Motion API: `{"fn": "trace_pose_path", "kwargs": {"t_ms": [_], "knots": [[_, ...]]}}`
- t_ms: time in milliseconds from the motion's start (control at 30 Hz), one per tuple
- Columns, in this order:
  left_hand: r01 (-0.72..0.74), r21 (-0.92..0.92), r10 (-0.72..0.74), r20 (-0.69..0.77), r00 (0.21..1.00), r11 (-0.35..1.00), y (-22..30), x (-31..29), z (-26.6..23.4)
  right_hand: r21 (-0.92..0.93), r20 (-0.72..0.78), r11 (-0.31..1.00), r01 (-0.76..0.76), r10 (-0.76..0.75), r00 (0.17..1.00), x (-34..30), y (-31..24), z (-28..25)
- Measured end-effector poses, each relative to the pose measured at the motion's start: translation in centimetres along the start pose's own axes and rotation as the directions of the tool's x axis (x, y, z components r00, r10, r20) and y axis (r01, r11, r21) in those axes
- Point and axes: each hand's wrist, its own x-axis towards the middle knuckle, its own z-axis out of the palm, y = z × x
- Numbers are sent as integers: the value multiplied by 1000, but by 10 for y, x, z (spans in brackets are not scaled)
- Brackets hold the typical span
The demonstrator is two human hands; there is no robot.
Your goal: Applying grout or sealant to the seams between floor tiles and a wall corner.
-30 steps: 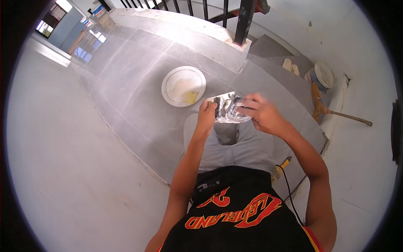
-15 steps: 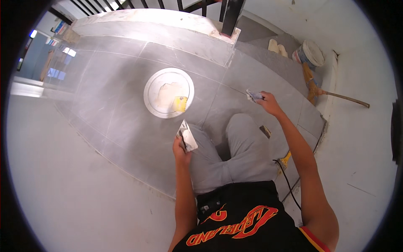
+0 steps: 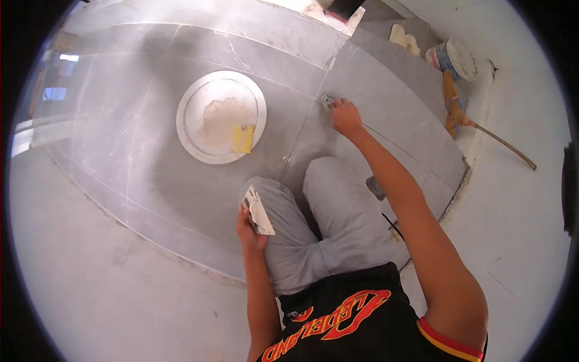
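Note:
My left hand (image 3: 248, 232) is closed round a putty knife (image 3: 259, 214) with a wide blade bearing pale paste, held over my left thigh. My right hand (image 3: 346, 117) reaches forward over the grey tiles (image 3: 289, 114). It is closed on a small grey-and-white scraper (image 3: 327, 103), mostly hidden by the fingers, at a joint between tiles. Left of that hand lies a round white lid (image 3: 186, 135) with a patch of pale paste (image 3: 224, 120) on it. A yellow notched spreader (image 3: 243, 139) rests in the lid near its edge.
A stained bucket (image 3: 453, 60), a pair of pale slippers (image 3: 404, 40) and a brush with a wooden handle (image 3: 500, 140) stand by the right wall. A raised pale ledge (image 3: 265, 30) borders the far side. A dark flat block (image 3: 375, 187) lies beside my right knee.
My right hand has moved left and forward, bringing the scraper to the tile joint. My left hand still holds the putty knife over my thigh. The view has shifted.

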Motion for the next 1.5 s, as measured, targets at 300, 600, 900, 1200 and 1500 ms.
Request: {"fn": "trace_pose_path", "kwargs": {"t_ms": [300,600,900,1200,1500], "knots": [[-12,43,8,91,996,999,-7,4,2,671,420,359,-649,536,732,-155,123,8],[-44,58,36,125,991,997,1,-2,1,560,608,400,-725,395,688,-327,50,-5],[-45,-44,48,75,996,998,2,-3,-4,559,110,632,-536,585,804,-192,35,-30],[-36,-64,41,81,996,997,-2,-6,4,20,32,982,-187,186,982,-29,5,-18],[0,-90,8,91,996,996,-1,1,-4,-89,225,981,-169,186,956,-45,21,-21]]}}
